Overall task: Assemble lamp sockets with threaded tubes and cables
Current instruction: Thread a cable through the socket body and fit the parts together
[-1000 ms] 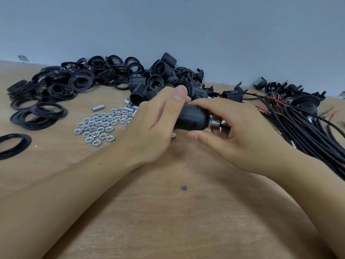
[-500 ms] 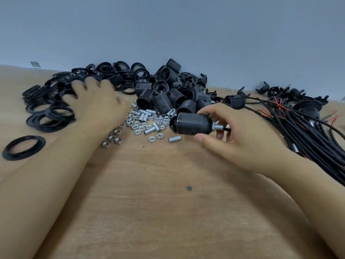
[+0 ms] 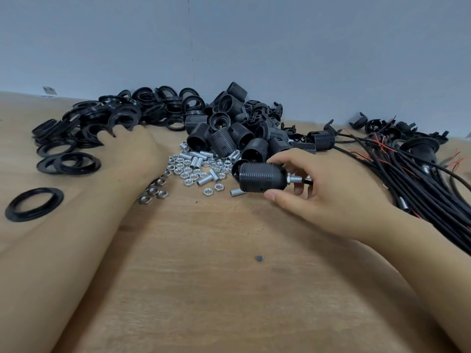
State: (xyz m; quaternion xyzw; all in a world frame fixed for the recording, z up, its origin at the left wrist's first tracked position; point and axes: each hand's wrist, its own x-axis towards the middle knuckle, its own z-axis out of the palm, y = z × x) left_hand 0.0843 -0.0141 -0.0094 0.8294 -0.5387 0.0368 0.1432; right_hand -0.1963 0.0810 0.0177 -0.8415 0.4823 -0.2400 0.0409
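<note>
A black threaded lamp socket (image 3: 261, 177) is gripped on its side by the fingers (image 3: 287, 159) and thumb of the right hand (image 3: 328, 192), just above the wooden table (image 3: 229, 289) near its middle. A silver threaded tube (image 3: 297, 179) with a nut is seen projecting from the socket's narrow end, and a black cable (image 3: 309, 182) is seen leaving it under the palm. The left hand (image 3: 132, 149) is laid palm down toward the far left of the table, its fingertips (image 3: 105, 133) buried among the pile of black rings (image 3: 102, 123); whether a ring is pinched cannot be told. One separate ring (image 3: 34, 203) is found near the left edge. Between the two hands, loose silver nuts (image 3: 188, 171) and short tubes (image 3: 209, 178) are scattered. Behind them, against the far edge, a heap of black sockets (image 3: 229, 131) is stacked. A bundle of black cables (image 3: 420, 184) with red wire ends is spread along the right side of the table.
</note>
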